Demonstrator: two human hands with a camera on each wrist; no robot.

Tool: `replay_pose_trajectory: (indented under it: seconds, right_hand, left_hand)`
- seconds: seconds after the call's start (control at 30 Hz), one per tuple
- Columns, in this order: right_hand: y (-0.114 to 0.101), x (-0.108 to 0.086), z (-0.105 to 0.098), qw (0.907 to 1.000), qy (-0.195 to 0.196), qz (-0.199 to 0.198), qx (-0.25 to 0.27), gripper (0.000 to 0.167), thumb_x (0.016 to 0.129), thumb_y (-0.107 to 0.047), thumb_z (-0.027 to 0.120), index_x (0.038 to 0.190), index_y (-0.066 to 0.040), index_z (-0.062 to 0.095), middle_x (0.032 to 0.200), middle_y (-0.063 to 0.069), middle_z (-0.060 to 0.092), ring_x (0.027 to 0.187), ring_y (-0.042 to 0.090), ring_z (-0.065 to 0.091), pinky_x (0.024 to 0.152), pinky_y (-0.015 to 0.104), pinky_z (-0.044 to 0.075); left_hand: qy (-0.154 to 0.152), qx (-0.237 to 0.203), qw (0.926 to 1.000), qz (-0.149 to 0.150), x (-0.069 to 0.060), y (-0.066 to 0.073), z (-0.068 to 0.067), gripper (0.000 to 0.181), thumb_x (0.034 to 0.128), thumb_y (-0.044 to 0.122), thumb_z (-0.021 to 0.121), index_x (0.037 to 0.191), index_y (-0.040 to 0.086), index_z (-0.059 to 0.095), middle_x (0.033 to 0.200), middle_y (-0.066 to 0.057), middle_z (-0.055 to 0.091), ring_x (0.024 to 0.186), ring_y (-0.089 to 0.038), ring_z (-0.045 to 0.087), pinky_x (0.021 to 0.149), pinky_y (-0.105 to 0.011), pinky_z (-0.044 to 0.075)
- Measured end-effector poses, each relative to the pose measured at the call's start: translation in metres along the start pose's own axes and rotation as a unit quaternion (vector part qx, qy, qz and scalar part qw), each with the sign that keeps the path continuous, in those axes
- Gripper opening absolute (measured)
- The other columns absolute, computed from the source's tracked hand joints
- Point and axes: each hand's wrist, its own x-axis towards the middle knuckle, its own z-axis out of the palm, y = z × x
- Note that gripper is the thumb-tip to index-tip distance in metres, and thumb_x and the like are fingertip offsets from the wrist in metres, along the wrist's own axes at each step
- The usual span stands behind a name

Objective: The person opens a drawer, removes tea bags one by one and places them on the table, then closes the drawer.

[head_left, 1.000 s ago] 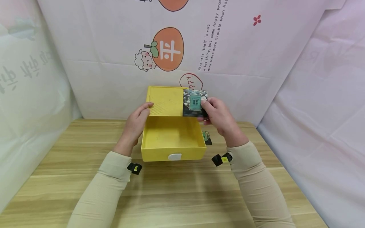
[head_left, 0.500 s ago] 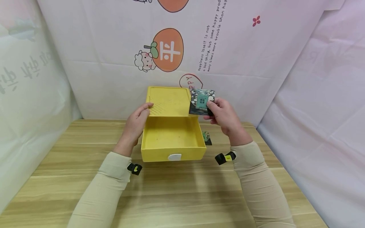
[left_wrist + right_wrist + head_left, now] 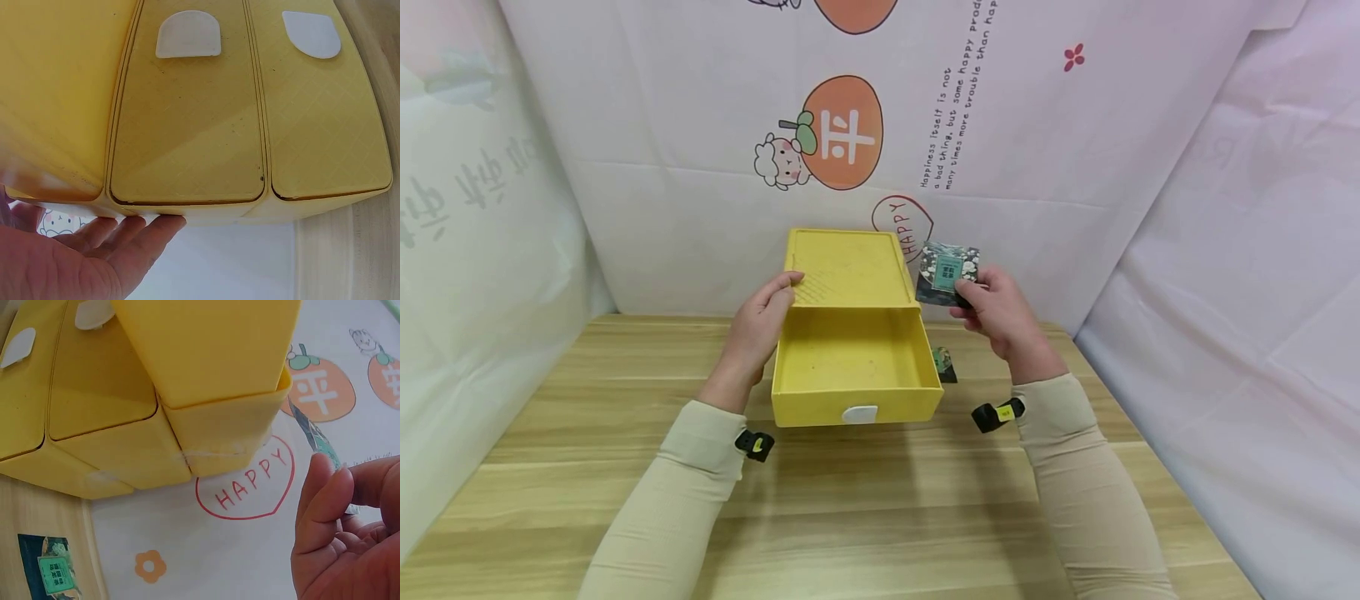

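A yellow drawer unit [image 3: 850, 267] with stacked drawers stands on the table, its top drawer [image 3: 856, 408] pulled out and bare inside. My left hand [image 3: 762, 321] rests against the unit's left side, its thumb side at the top edge; in the left wrist view the fingers [image 3: 140, 250] lie nearly straight along the wall. Right of the unit, my right hand [image 3: 1000, 312] pinches a dark tea sachet [image 3: 947, 271] with a green label between thumb and fingers, held up in the air. In the right wrist view that sachet [image 3: 319, 437] shows nearly edge-on.
Another dark tea sachet [image 3: 945, 367] lies on the wooden table [image 3: 850, 517] at the unit's right side, partly hidden by the drawer in the head view. White printed cloth [image 3: 700, 167] hangs behind and on both sides. The lower drawers [image 3: 187, 125] are closed, with white tabs.
My right hand has moved right with the tea sachet, from over the unit's top right corner to beside it. The left hand and drawer stay in place.
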Motion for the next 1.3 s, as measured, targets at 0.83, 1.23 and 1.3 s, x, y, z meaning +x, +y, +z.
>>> replay_pose_trajectory:
  seconds: [0.83,1.23,1.3]
  right_hand:
    - [0.035,0.018,-0.023,0.9971,0.031,0.029,0.063,0.027,0.11,-0.027,0.054,0.125,-0.004,0.056,0.101,0.002,0.061,0.072,0.002,0.059,0.059,0.015,0.049]
    - [0.064,0.033,-0.029,0.9968,0.033,0.054,0.048,0.019,0.111,-0.026,0.051,0.109,-0.007,0.053,0.092,0.0,0.056,0.074,0.005,0.056,0.061,0.017,0.049]
    - [0.068,0.034,-0.03,0.9968,0.035,0.058,0.042,0.018,0.111,-0.024,0.05,0.104,-0.007,0.051,0.089,0.0,0.055,0.074,0.005,0.056,0.061,0.018,0.049]
  left_hand:
    - [-0.001,-0.001,1.0,-0.001,0.001,-0.001,-0.001,0.048,0.1096,0.041,0.038,0.152,0.028,0.055,0.164,0.009,0.042,0.155,-0.018,0.032,0.125,-0.049,0.027]
    - [-0.002,-0.003,1.0,0.002,0.001,0.0,0.0,0.048,0.1094,0.04,0.038,0.152,0.028,0.055,0.164,0.008,0.042,0.155,-0.018,0.032,0.125,-0.049,0.027]
    - [-0.001,-0.003,1.0,0.003,0.0,0.0,0.0,0.048,0.1095,0.041,0.038,0.152,0.028,0.055,0.164,0.008,0.042,0.155,-0.018,0.032,0.125,-0.049,0.028]
